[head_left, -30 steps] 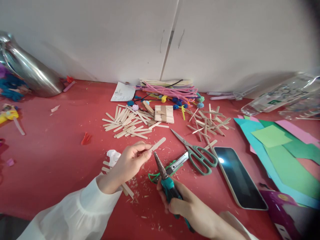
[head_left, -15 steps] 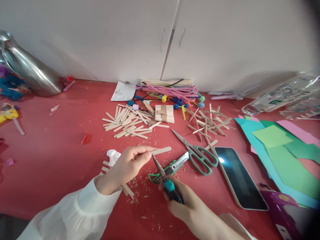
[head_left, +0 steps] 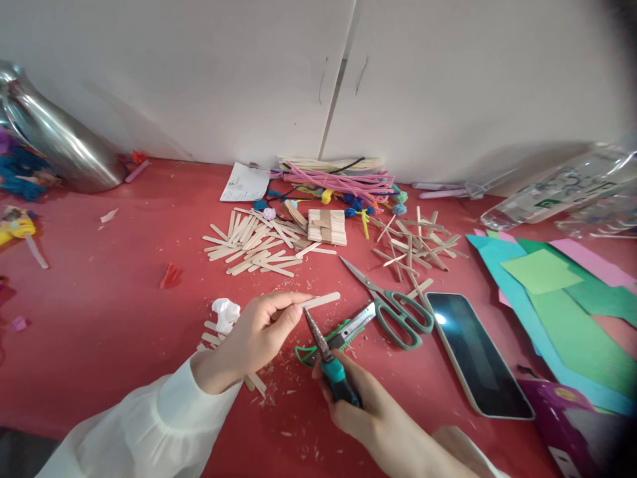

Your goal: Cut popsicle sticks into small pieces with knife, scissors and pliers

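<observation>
My left hand (head_left: 259, 330) pinches a flat wooden craft stick (head_left: 322, 300) between thumb and fingers, holding it level above the red table (head_left: 109, 292). My right hand (head_left: 363, 398) grips the teal handles of needle-nose pliers (head_left: 323, 348). The pliers' jaws point up and left, and their tip sits just under the stick beside my left fingertips. Wood shavings lie scattered on the table below both hands.
Green-handled scissors (head_left: 393, 302) and a green utility knife (head_left: 348, 328) lie just right of the pliers, a phone (head_left: 475, 355) beyond. Loose craft sticks (head_left: 253, 242), pipe cleaners (head_left: 343, 182), coloured paper (head_left: 562, 292), a metal jug (head_left: 60, 139) and a plastic bottle (head_left: 557, 189) surround them.
My left hand turned the stick from tilted up to level. My right hand brought the pliers' tip up against the stick near my fingertips.
</observation>
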`<state>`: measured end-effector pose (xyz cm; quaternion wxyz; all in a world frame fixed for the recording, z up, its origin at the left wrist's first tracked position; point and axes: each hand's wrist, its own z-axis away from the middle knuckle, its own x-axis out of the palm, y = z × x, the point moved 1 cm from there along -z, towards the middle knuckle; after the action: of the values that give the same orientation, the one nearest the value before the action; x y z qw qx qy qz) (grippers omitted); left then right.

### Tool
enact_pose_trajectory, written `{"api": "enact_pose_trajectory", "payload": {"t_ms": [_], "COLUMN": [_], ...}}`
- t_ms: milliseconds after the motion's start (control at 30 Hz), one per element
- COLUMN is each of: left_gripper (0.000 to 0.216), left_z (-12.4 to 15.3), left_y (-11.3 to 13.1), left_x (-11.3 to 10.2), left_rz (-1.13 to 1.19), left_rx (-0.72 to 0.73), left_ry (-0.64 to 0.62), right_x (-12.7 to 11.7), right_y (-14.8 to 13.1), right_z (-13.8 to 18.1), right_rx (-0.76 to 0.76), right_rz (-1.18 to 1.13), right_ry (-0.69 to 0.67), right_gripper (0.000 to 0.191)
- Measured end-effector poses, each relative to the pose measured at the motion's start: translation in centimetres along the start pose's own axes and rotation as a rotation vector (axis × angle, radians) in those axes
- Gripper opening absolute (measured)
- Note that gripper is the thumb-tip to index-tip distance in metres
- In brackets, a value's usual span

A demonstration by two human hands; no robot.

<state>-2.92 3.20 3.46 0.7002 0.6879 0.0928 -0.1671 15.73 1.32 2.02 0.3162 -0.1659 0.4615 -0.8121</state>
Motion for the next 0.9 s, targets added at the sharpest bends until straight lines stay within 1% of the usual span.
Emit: {"api": "enact_pose_trajectory", "payload": {"t_ms": [167, 300, 533, 633, 733, 900], "left_gripper": [0.033, 0.035, 0.037, 0.036, 0.035, 0.035], "left_z": [-0.01, 0.11, 0.24, 0.25, 0.32, 0.46], "left_y": [0.46, 0.63, 0.82, 0.65, 0.38, 0.18], "left_x": [0.26, 0.38, 0.26, 0.25, 0.32, 0.49], "left_rz": [0.033, 0.011, 0.039, 0.025, -0.043, -0.130], "left_rx": [0.029, 0.015, 0.022, 0.049, 0.082, 0.112], "left_ry": [0.014, 0.020, -0.019, 0.004, 0.032, 0.099], "right_x": [0.00, 0.09, 0.24, 0.34, 0.41, 0.57], "right_y": [0.20, 0.08, -0.09, -0.19, -0.26, -0.24], "right_z": [-0.06, 0.00, 0.10, 0.02, -0.11, -0.12], "right_rx": [-0.013, -0.038, -0.025, -0.036, -0.075, -0.100], "right_rz": [0.020, 0.044, 0.100, 0.088, 0.081, 0.097], "right_ry": [0.018, 0.039, 0.081, 0.093, 0.093, 0.108], "right_gripper": [0.020, 0.017, 0.021, 0.018, 0.013, 0.014]}}
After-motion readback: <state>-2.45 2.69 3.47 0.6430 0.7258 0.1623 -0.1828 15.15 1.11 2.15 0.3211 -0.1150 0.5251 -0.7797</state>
